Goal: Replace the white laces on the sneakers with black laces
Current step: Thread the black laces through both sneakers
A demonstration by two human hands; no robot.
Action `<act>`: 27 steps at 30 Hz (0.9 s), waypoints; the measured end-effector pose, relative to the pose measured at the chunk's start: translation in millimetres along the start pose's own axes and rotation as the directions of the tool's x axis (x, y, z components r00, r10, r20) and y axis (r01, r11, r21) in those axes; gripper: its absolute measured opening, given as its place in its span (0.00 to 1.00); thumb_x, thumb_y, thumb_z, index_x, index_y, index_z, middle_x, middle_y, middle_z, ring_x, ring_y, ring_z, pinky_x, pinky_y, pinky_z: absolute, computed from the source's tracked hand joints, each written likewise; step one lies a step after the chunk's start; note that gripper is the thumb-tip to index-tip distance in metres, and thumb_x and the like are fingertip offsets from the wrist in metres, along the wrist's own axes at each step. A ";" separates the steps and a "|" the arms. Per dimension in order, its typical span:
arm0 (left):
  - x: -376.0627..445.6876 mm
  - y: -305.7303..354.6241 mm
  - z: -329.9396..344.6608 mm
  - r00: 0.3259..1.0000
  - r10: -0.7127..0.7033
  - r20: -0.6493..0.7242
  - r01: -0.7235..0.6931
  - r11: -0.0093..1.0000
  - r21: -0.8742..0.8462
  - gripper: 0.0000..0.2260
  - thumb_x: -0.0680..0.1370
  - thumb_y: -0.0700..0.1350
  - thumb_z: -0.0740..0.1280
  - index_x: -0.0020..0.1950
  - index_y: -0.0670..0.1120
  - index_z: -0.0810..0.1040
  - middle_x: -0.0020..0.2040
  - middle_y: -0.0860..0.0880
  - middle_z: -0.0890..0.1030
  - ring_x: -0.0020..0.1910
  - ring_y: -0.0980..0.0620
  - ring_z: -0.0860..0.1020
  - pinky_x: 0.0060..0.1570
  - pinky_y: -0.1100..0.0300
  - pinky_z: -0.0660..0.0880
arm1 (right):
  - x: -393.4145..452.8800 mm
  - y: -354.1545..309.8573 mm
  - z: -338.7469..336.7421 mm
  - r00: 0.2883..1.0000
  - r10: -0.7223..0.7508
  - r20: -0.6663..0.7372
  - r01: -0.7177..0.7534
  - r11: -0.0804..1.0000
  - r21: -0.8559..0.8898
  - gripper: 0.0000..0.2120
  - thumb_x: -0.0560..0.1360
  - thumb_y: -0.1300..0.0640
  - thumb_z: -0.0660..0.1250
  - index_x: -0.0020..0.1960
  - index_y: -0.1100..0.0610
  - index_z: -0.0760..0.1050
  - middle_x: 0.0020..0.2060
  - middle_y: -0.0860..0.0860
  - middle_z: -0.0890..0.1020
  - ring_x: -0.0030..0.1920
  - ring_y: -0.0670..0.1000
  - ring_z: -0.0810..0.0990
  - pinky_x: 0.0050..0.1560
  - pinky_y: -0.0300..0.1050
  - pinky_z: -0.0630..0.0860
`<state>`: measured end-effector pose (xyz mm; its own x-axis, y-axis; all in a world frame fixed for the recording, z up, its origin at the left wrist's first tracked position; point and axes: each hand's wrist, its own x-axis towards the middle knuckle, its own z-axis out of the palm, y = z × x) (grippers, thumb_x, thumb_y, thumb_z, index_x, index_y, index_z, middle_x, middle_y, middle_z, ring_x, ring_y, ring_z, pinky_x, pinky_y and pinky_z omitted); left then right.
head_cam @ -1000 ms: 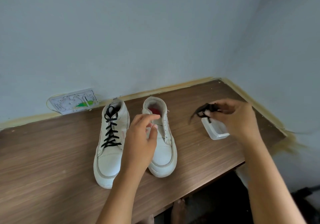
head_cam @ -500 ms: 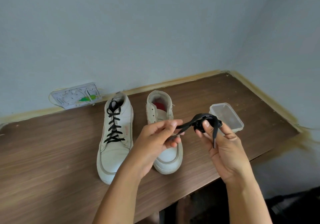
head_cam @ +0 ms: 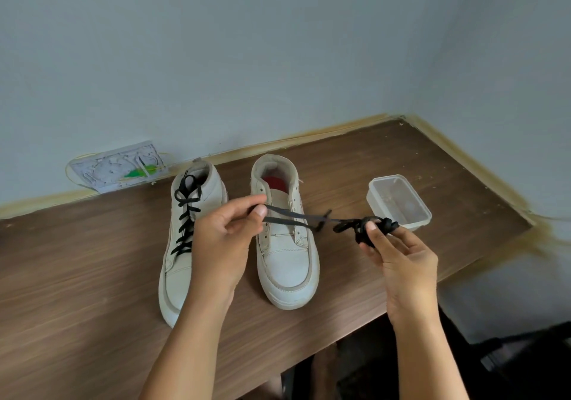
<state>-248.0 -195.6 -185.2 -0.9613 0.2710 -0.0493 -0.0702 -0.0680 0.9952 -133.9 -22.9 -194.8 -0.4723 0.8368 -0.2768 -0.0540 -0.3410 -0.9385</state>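
Container (head_cam: 398, 203) right of unlaced sneaker (head_cam: 285, 257) | both hands' grip holding black lace (head_cam: 296, 218)

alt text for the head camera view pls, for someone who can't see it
Two hands stretch a black lace above an unlaced white sneaker on a wooden table: the left hand pinches one end, the right hand holds the bundled rest. Another sneaker with black laces stands left; a clear plastic container sits right.

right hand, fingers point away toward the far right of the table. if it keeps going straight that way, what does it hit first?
Probably the clear plastic container, which sits just beyond the right hand and the bundled black lace it pinches. Depth is unclear; the hand looks raised, so it might pass over the rim.
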 end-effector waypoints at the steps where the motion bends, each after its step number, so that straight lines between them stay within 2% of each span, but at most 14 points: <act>1: 0.3 -0.4 -0.2 1.000 0.010 -0.004 -0.010 1.000 0.012 0.08 0.77 0.40 0.70 0.52 0.50 0.84 0.46 0.52 0.85 0.46 0.57 0.82 0.48 0.63 0.79 | 0.8 0.6 -0.9 1.000 -0.012 -0.011 0.012 1.000 -0.029 0.03 0.73 0.62 0.73 0.46 0.61 0.81 0.40 0.54 0.86 0.44 0.51 0.85 0.41 0.36 0.81; 4: -0.7 -0.7 1.4 1.000 0.017 -0.009 -0.017 0.999 0.036 0.07 0.77 0.42 0.69 0.52 0.51 0.84 0.44 0.53 0.85 0.46 0.58 0.82 0.45 0.65 0.78 | 1.5 1.3 -2.0 0.999 -0.032 -0.017 0.030 0.994 -0.109 0.04 0.73 0.61 0.73 0.47 0.59 0.82 0.42 0.55 0.86 0.45 0.51 0.86 0.48 0.42 0.82; 5: -0.6 -0.7 2.0 1.000 0.021 -0.007 -0.021 0.999 0.046 0.07 0.77 0.42 0.69 0.52 0.51 0.84 0.44 0.53 0.85 0.46 0.59 0.82 0.45 0.66 0.78 | 1.8 2.2 -2.6 0.998 -0.063 -0.016 0.059 0.978 -0.200 0.05 0.73 0.60 0.74 0.49 0.57 0.82 0.43 0.53 0.86 0.45 0.49 0.85 0.51 0.44 0.82; 7: -0.3 -0.1 3.0 0.998 0.057 0.023 -0.059 0.993 0.098 0.07 0.78 0.43 0.68 0.52 0.52 0.83 0.43 0.55 0.85 0.46 0.60 0.82 0.46 0.66 0.78 | 2.4 3.8 -3.8 0.985 -0.174 0.010 0.156 0.858 -0.489 0.12 0.74 0.58 0.74 0.57 0.51 0.81 0.48 0.47 0.84 0.48 0.43 0.83 0.54 0.40 0.77; 9: -0.8 0.9 4.4 0.990 0.118 0.082 -0.129 0.979 0.155 0.08 0.79 0.43 0.67 0.53 0.52 0.83 0.44 0.56 0.85 0.47 0.61 0.81 0.48 0.68 0.76 | -0.4 3.5 -1.9 0.960 -0.271 0.070 0.253 0.732 -0.633 0.20 0.74 0.60 0.72 0.65 0.48 0.77 0.56 0.44 0.80 0.55 0.42 0.79 0.55 0.37 0.73; 11: -2.2 1.9 6.2 0.976 0.159 0.147 -0.184 0.968 0.171 0.08 0.79 0.43 0.66 0.54 0.52 0.83 0.44 0.56 0.85 0.48 0.61 0.81 0.50 0.71 0.74 | -3.8 3.8 2.1 0.927 -0.344 0.151 0.354 0.663 -0.659 0.21 0.75 0.61 0.71 0.66 0.48 0.76 0.60 0.43 0.77 0.61 0.43 0.74 0.59 0.35 0.69; 12: -3.3 2.4 7.5 0.970 0.167 0.175 -0.197 0.965 0.174 0.08 0.79 0.44 0.65 0.54 0.52 0.82 0.44 0.56 0.85 0.48 0.60 0.81 0.50 0.71 0.73 | -5.1 4.5 4.5 0.906 -0.375 0.199 0.406 0.628 -0.664 0.20 0.75 0.62 0.71 0.65 0.47 0.77 0.60 0.43 0.77 0.62 0.42 0.73 0.59 0.29 0.66; 14: -4.7 2.2 10.9 0.964 0.169 0.205 -0.206 0.964 0.170 0.08 0.79 0.44 0.65 0.55 0.53 0.82 0.44 0.54 0.85 0.48 0.58 0.81 0.51 0.69 0.74 | -6.4 6.3 8.7 0.877 -0.400 0.267 0.468 0.586 -0.661 0.18 0.76 0.64 0.69 0.60 0.46 0.79 0.58 0.42 0.78 0.62 0.42 0.73 0.54 0.20 0.63; 15: -4.9 1.4 12.4 0.963 0.171 0.208 -0.207 0.964 0.164 0.08 0.79 0.44 0.66 0.55 0.53 0.82 0.44 0.53 0.84 0.49 0.57 0.82 0.52 0.68 0.74 | -6.8 6.8 10.1 0.873 -0.401 0.279 0.478 0.584 -0.657 0.17 0.76 0.65 0.68 0.58 0.46 0.80 0.57 0.41 0.78 0.61 0.42 0.74 0.52 0.19 0.63; 18: -5.4 0.1 14.2 0.962 0.185 0.202 -0.218 0.964 0.151 0.09 0.79 0.43 0.65 0.55 0.53 0.82 0.44 0.52 0.84 0.47 0.56 0.82 0.52 0.66 0.75 | -5.9 9.2 10.3 0.865 -0.427 0.265 0.486 0.574 -0.660 0.17 0.76 0.66 0.67 0.54 0.45 0.81 0.50 0.40 0.80 0.57 0.45 0.75 0.52 0.25 0.67; 20: -5.1 -0.1 13.5 0.961 0.197 0.196 -0.229 0.960 0.160 0.09 0.80 0.42 0.65 0.54 0.54 0.82 0.44 0.52 0.84 0.43 0.56 0.81 0.48 0.66 0.75 | -5.8 10.5 8.9 0.858 -0.464 0.220 0.462 0.511 -0.725 0.15 0.76 0.64 0.68 0.53 0.45 0.81 0.48 0.41 0.80 0.54 0.45 0.69 0.55 0.37 0.63; 21: -5.0 0.2 13.3 0.960 0.201 0.196 -0.234 0.957 0.169 0.10 0.80 0.42 0.65 0.54 0.55 0.82 0.44 0.53 0.84 0.41 0.56 0.81 0.47 0.65 0.76 | -6.1 10.0 8.2 0.853 -0.488 0.188 0.437 0.469 -0.768 0.13 0.76 0.62 0.69 0.52 0.45 0.82 0.48 0.41 0.80 0.53 0.44 0.66 0.54 0.41 0.57; 24: -4.5 -0.5 12.6 0.957 0.208 0.200 -0.248 0.947 0.201 0.11 0.80 0.42 0.65 0.54 0.57 0.82 0.47 0.55 0.84 0.41 0.54 0.80 0.45 0.62 0.76 | -6.4 4.9 6.7 0.799 -0.589 0.125 0.408 0.377 -0.832 0.09 0.75 0.59 0.70 0.50 0.45 0.82 0.46 0.40 0.79 0.50 0.43 0.62 0.50 0.43 0.52; 27: -4.0 -2.3 13.0 0.950 0.227 0.214 -0.279 0.927 0.253 0.10 0.80 0.43 0.65 0.55 0.57 0.81 0.49 0.56 0.84 0.47 0.53 0.81 0.48 0.59 0.77 | -7.3 0.1 7.1 0.790 -0.597 0.139 0.456 0.422 -0.784 0.08 0.74 0.57 0.71 0.48 0.44 0.81 0.44 0.38 0.79 0.50 0.45 0.67 0.52 0.44 0.53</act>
<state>-240.6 -184.0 -186.3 -0.8721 0.4476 0.1975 0.2702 0.1041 0.9572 -136.7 -32.0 -191.4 -0.4629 0.8055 0.3699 0.4515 0.5734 -0.6836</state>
